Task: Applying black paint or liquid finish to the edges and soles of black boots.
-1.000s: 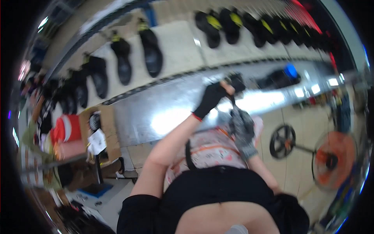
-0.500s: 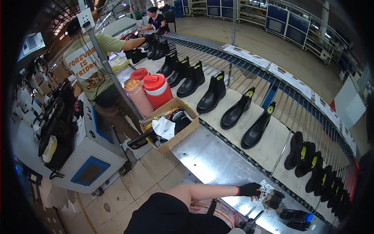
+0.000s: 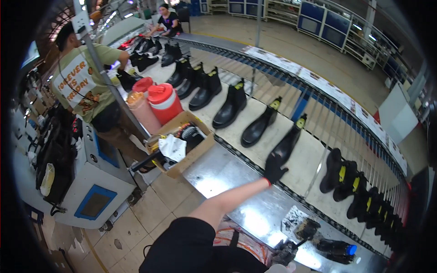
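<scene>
My left hand (image 3: 275,171), in a black fingerless glove, reaches over the belt's near edge. Its thumb is spread from the fingers, which lie at the toe of a black ankle boot (image 3: 287,142); whether they press on it is unclear. Low in the picture my right hand (image 3: 285,253), dark-gloved and partly hidden, is closed around a thin dark stick-like tool whose kind I cannot make out. Beside it a blackened lump (image 3: 307,229) sits on a stained white sheet (image 3: 292,216). Dark bottles lie close by, one a blue-capped bottle (image 3: 334,248).
Boots stand along the pale conveyor belt (image 3: 306,166), several more at right. A metal bench (image 3: 218,170) runs before me. At its left end are a cardboard box (image 3: 193,152) of tools and a red jug (image 3: 165,104). Another person (image 3: 86,77) handles a boot beyond a pole.
My left hand has left the stained sheet and moved up and left to the boot's toe. The view has shifted. The co-worker's arm has drawn back nearer, with a boot at the hand.
</scene>
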Demonstrator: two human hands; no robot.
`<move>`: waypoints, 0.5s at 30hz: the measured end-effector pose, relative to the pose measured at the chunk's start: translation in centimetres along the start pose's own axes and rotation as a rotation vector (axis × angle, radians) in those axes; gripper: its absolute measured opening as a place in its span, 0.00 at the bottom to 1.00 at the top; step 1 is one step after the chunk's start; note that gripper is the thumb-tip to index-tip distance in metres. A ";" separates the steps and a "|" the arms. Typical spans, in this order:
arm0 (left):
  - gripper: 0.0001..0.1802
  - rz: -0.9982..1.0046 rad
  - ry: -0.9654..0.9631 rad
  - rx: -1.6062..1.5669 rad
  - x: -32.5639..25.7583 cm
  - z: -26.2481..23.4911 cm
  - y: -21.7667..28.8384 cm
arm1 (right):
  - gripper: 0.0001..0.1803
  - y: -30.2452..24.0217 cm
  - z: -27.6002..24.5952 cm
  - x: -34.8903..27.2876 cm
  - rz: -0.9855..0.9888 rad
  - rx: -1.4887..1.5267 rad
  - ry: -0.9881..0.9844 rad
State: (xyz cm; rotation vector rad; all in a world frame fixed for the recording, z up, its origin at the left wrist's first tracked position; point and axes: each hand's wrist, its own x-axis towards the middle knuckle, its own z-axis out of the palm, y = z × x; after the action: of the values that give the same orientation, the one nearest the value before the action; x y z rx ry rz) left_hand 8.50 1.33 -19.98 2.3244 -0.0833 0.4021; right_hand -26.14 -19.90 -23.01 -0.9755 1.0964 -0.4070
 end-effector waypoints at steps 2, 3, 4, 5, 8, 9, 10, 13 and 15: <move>0.49 -0.212 -0.068 -0.047 2.7 -3.4 5.6 | 0.15 0.7 -0.7 -1.4 -0.118 -0.072 -0.095; 0.48 -0.173 -0.006 0.027 3.6 -3.4 5.0 | 0.08 -1.7 0.8 -3.8 -0.133 -0.026 -0.132; 0.46 -0.090 -0.076 0.197 5.3 -0.8 2.1 | 0.07 -2.3 1.6 -4.2 -0.236 -0.098 -0.217; 0.46 -0.078 -0.180 0.096 5.5 -1.7 3.5 | 0.06 -2.6 1.2 -4.7 -0.320 -0.179 -0.256; 0.48 -0.121 -0.092 0.105 6.2 -2.8 4.5 | 0.05 -4.8 3.0 -6.7 -0.345 -0.357 -0.262; 0.47 -0.050 0.031 0.171 5.9 -2.3 4.0 | 0.04 -5.8 3.7 -7.9 -0.171 -0.290 -0.222; 0.50 -0.203 -0.129 0.088 6.7 -2.6 4.6 | 0.04 -5.9 4.0 -8.0 -0.169 -0.343 -0.195; 0.47 -0.179 -0.097 0.070 8.0 -1.5 4.1 | 0.05 -5.3 3.7 -8.3 -0.081 -0.310 -0.119; 0.44 -0.273 -0.122 0.100 9.3 -1.5 3.3 | 0.06 -6.0 4.2 -8.5 -0.006 -0.371 -0.111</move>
State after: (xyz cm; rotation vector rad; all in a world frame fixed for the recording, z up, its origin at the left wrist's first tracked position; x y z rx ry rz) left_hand 16.30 0.55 -13.86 2.4146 0.1972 0.1298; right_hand -25.13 -15.21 -12.80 -1.3120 1.0885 -0.1519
